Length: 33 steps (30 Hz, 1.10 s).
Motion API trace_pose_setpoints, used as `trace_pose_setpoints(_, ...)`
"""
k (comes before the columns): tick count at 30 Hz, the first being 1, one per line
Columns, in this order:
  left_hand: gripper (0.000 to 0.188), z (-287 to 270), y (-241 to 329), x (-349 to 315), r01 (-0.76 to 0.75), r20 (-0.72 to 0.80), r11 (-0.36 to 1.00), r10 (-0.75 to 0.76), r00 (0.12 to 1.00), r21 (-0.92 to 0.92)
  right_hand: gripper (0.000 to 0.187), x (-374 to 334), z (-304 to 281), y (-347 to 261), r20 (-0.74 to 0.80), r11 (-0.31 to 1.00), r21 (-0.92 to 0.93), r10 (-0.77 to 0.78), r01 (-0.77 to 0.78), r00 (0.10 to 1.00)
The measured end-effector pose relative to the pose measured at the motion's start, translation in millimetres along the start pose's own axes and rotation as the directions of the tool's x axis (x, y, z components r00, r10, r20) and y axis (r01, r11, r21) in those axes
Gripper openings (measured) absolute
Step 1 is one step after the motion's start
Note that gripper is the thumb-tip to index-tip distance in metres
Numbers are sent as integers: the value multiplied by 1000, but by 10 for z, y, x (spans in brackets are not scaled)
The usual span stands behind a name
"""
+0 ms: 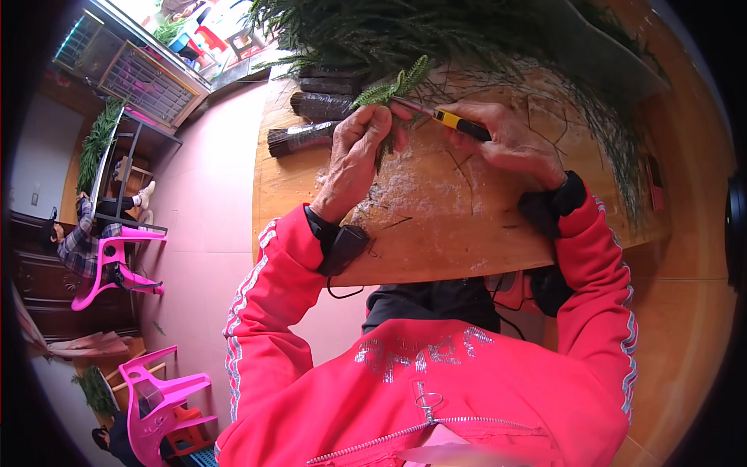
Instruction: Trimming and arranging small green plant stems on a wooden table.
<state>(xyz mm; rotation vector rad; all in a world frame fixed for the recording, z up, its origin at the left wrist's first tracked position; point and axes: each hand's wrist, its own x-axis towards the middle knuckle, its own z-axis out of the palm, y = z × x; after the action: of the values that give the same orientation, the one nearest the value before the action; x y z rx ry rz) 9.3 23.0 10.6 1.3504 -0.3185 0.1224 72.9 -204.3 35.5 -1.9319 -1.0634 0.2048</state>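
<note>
A green needle-leaved sprig (406, 82) is pinched between the thumb and fingers of my left hand (356, 152), its leafy tip pointing up and away to the right. My right hand (510, 138) grips a yellow and black utility knife (461, 124). The knife points left, its blade end close to the sprig near my left fingers; whether the blade touches the stem I cannot tell. Both hands are above the wooden table (436, 253), where pale shavings (405, 191) and thin twigs lie scattered.
Dark bundles wrapped in clear film (299, 138) lie left of my left hand. A large heap of green branches (405, 31) covers the far side, trailing down the right. Pink plastic chairs (117, 265) stand on the floor at left, where a person (82, 245) sits by another table.
</note>
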Motion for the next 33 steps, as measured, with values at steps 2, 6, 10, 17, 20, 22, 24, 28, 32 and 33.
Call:
trace_pose_setpoints(2, 34, -18, -3, -7, 11, 9, 1000, -11, 1000, 17, 32, 14, 23, 7, -22, 996, -73, -48, 47, 999)
trace_pose_setpoints(6, 36, -47, -22, -25, 32, 41, 998, -34, 999, 54, 40, 9, 43, -27, -29, 996, -86, 35, -37, 999)
trace_pose_setpoints(10, 37, -21, -12, -44, 21, 72, 999, -23, 997, 32, 36, 16, 98, -96, -72, 996, -80, 31, -37, 997)
trace_pose_setpoints(17, 36, -42, -44, -35, -5, 70, 1000, 7, 998, -18, 27, -8, 120, -152, -113, 988, -146, -59, 42, 992)
trace_pose_setpoints(20, 29, -119, -67, -12, 40, 9, 980, -43, 999, 194, 27, -2, 120, -126, -104, 985, -166, -55, 37, 993)
trace_pose_setpoints(22, 28, -114, -57, -4, 58, -12, 969, -57, 998, 241, 28, -2, 124, -57, -100, 975, -218, -59, 36, 993)
trace_pose_setpoints(24, 27, -87, -30, -8, 89, -62, 939, -73, 995, 333, 28, 12, 135, 66, -131, 962, -258, -124, 87, 983)
trace_pose_setpoints(28, 26, -81, -74, 31, 185, -137, 911, -144, 980, 368, 31, 44, 178, 180, -184, 927, -339, -234, 162, 955)
trace_pose_setpoints(32, 27, -112, -86, 52, 185, -116, 928, -155, 981, 324, 32, 57, 158, 147, -167, 952, -298, -118, 64, 979)
trace_pose_setpoints(33, 27, -134, -76, 47, 181, -116, 929, -151, 982, 323, 32, 62, 147, 131, -150, 964, -267, -52, 10, 987)
